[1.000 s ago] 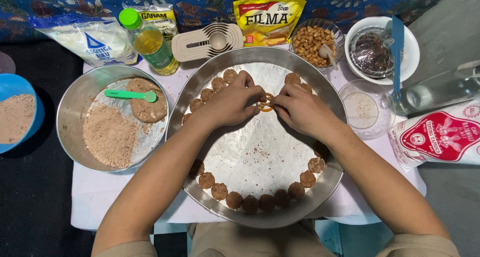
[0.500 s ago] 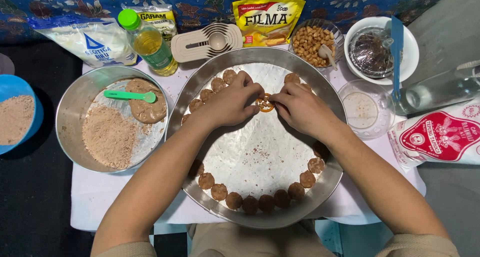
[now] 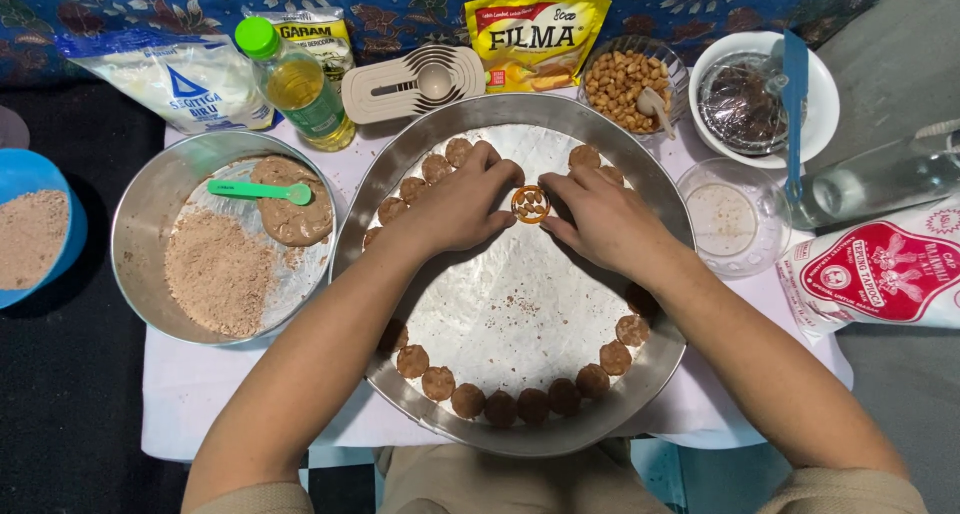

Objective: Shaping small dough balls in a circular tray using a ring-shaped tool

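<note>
Steel tray (image 3: 650, 164) rimmed with dough balls (image 3: 500, 407); both hands' fingers (image 3: 500, 174) pinching round cookie mould (image 3: 530, 204).

Both hands rest over the far part of a large round metal tray (image 3: 655, 374). The left hand (image 3: 455, 206) and right hand (image 3: 600, 219) meet at a small round cutter (image 3: 530, 204) pressed on the tray's papered floor, fingertips touching it from each side. Brown dough balls (image 3: 500, 407) line the tray's rim. Left of it, a metal bowl (image 3: 135, 244) holds crumbs, a dough lump (image 3: 295, 214) and a green spoon (image 3: 260, 190). Beyond stand an oil bottle (image 3: 300, 89), a bowl of peanuts (image 3: 622, 86) and a yellow packet (image 3: 535, 36).
</note>
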